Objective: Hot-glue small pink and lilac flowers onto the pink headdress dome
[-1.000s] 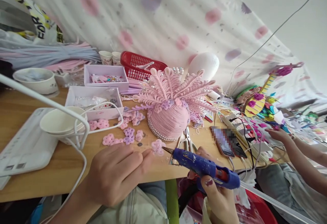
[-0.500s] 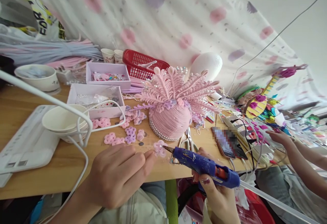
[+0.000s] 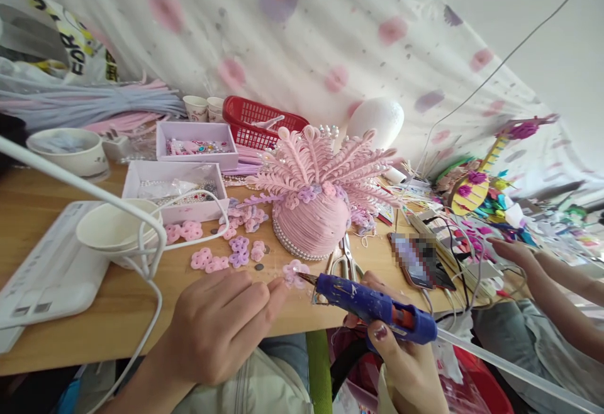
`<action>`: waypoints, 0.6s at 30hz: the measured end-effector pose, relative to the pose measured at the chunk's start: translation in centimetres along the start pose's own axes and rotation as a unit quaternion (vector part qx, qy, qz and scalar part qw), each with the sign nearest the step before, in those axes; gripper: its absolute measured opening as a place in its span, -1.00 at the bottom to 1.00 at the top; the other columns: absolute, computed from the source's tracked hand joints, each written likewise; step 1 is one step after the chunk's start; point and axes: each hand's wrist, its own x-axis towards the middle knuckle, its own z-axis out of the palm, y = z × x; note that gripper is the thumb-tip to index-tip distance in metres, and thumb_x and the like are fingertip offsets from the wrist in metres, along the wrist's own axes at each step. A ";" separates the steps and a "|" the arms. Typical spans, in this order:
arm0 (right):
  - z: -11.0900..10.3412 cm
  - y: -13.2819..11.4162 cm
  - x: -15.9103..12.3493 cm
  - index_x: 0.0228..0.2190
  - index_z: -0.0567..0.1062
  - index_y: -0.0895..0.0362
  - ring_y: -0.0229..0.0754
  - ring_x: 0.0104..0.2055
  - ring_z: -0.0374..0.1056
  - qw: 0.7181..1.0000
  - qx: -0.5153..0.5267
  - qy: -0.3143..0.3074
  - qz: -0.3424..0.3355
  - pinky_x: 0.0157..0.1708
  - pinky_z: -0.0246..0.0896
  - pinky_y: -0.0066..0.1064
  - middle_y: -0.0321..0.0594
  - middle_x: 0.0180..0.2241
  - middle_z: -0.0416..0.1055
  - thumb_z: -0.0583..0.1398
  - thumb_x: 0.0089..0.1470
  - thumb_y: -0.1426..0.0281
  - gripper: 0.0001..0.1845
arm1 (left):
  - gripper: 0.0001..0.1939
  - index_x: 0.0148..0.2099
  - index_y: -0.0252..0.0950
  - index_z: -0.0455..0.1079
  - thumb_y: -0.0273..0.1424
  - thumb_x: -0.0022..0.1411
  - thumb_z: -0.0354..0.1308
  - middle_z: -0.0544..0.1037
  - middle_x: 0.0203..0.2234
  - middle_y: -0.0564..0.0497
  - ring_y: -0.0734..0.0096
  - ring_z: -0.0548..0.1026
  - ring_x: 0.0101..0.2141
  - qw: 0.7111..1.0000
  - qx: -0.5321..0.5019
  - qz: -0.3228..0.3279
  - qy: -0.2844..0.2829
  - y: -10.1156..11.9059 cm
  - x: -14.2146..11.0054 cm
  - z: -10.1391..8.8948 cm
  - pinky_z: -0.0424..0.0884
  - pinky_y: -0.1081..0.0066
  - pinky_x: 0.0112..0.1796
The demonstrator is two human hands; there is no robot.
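Note:
My left hand (image 3: 224,323) pinches a small pale pink flower (image 3: 295,274) at its edge, over the front of the table. Wrapped in my right hand (image 3: 401,354) is a blue hot glue gun (image 3: 375,306), its metal nozzle touching or almost touching the flower's middle. A clear glue stick (image 3: 500,358) trails from the gun's rear. Just behind stands a pink yarn-covered dome (image 3: 309,228), with feather-like pink plumes (image 3: 325,156), small flowers and a pearl border round its base. Loose pink flowers (image 3: 210,260) and purple flowers (image 3: 239,251) lie to the left.
Scissors (image 3: 346,260) lie right of the dome, then phones (image 3: 415,263) and a power strip (image 3: 438,244). White tubing (image 3: 94,181) crosses the left side above paper bowls (image 3: 117,228). Bead boxes (image 3: 174,209) and a red basket (image 3: 264,121) stand behind. Another person's hand (image 3: 512,253) is at right.
The view has shifted slightly. Both hands keep nearly the same pose, with the nozzle still at the flower's centre.

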 end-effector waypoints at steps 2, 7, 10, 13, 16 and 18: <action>0.0 -0.7 0.5 -0.35 0.64 0.08 0.11 -0.21 0.50 1.000 0.005 -0.028 -0.006 -0.24 0.42 -0.13 -0.06 -0.29 0.55 0.22 0.18 0.02 -0.60 | -0.83 -0.31 -0.34 0.40 -0.68 0.22 0.25 0.29 -0.65 0.15 0.41 0.21 -0.53 1.000 0.008 0.007 -0.001 0.0 0.1 0.0 0.12 0.27 -0.51; -0.4 -1.0 0.7 -0.21 0.63 0.11 0.12 -0.22 0.50 1.000 0.010 -0.002 0.013 -0.26 0.45 -0.12 -0.05 -0.35 0.55 0.29 0.08 -0.03 -0.52 | -0.87 -0.30 -0.38 0.42 -0.67 0.22 0.26 0.29 -0.63 0.14 0.42 0.21 -0.53 1.000 0.009 0.009 0.001 0.0 0.0 0.1 0.16 0.29 -0.49; -0.6 -0.6 0.5 -0.18 0.62 0.13 0.12 -0.20 0.51 0.999 0.022 -0.003 0.042 -0.30 0.47 -0.16 -0.03 -0.32 0.56 0.32 0.05 -0.02 -0.49 | -0.91 -0.20 -0.44 0.48 -0.64 0.31 0.16 0.31 -0.61 0.12 0.42 0.27 -0.53 1.000 0.018 0.017 -0.007 0.1 -0.1 0.3 0.16 0.29 -0.48; -0.4 -0.6 0.4 -0.17 0.61 0.15 0.14 -0.14 0.51 0.997 0.045 0.001 0.057 -0.32 0.47 -0.19 0.03 -0.20 0.57 0.32 0.03 -0.03 -0.47 | -0.83 -0.20 -0.44 0.49 -0.64 0.36 0.07 0.30 -0.60 0.11 0.45 0.29 -0.53 1.000 0.003 0.007 -0.004 0.2 -0.3 0.5 0.16 0.30 -0.49; -0.1 -0.9 0.6 -0.17 0.60 0.14 0.09 -0.21 0.53 0.995 0.077 0.000 0.059 -0.33 0.47 -0.21 0.00 -0.24 0.59 0.31 0.05 -0.04 -0.47 | -0.84 -0.16 -0.44 0.50 -0.65 0.34 0.09 0.28 -0.60 0.13 0.48 0.26 -0.55 1.000 -0.008 0.003 0.002 0.3 -0.5 0.8 0.13 0.31 -0.49; 0.1 -1.2 0.8 -0.18 0.60 0.13 0.02 -0.35 0.53 0.991 0.115 -0.029 0.062 -0.35 0.47 -0.22 -0.08 -0.38 0.58 0.28 0.09 -0.04 -0.49 | -0.83 -0.14 -0.44 0.50 -0.66 0.33 0.10 0.27 -0.60 0.14 0.49 0.25 -0.55 1.000 -0.007 0.002 0.005 0.5 -0.6 1.0 0.11 0.30 -0.49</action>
